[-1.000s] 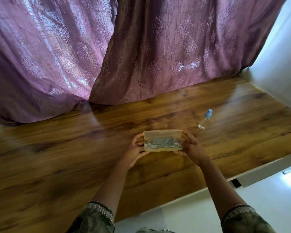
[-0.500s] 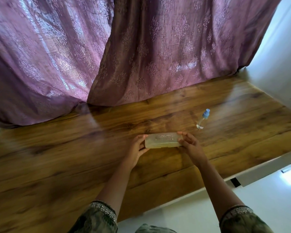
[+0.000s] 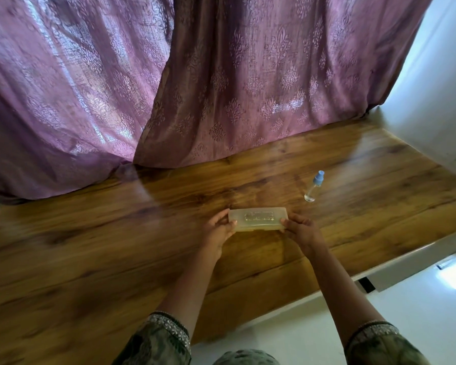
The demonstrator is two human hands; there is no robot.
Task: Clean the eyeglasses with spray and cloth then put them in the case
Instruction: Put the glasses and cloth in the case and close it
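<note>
Left to right: the left hand [image 3: 219, 229] pinches the left end of the case [image 3: 257, 218], thumb on the lid and fingers curled under the edge; the right hand [image 3: 302, 230] grips the right end the same way. The case lies flat on the surface [image 3: 90, 246], lid down. 1 second ago that lid stood open, with the glasses and a folded cloth showing inside; half a second ago it was already shut, and it has stayed shut. So the glasses are now inside the closed case, only faintly hinted at through the lid. By my reading the task is at its last step, with only letting go left.

The case is a long, rounded box of cloudy, yellowish plastic with raised lettering on top. The surface is glossy wood-grain laminate. Well right of the case stands a slim clear spray bottle [image 3: 313, 187] with a pale blue cap. Behind hangs a mauve curtain [image 3: 221, 75] with a woven damask pattern.
</note>
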